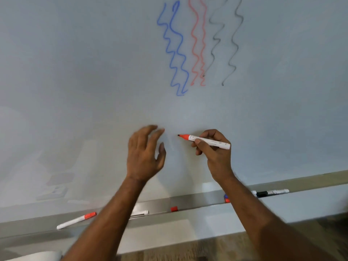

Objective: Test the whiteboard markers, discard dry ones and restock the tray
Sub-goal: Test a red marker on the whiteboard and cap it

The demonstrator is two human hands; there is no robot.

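My right hand (212, 149) grips an uncapped red marker (205, 140) with its tip pointing left, close to the whiteboard (94, 72). My left hand (146, 153) hovers beside it, fingers spread and holding nothing. Blue, red and black wavy test lines (197, 44) run down the board above. On the tray (197, 201) below lie a capped red marker (76, 220), a loose red cap (174, 208), a white marker (140, 213) partly behind my left arm, and a black marker (271, 193) at the right.
Red and blue caps or marker ends (227, 198) show beside my right forearm on the tray. A white rounded object (37, 256) sits at the bottom left corner. Wooden flooring (207, 247) lies below the board.
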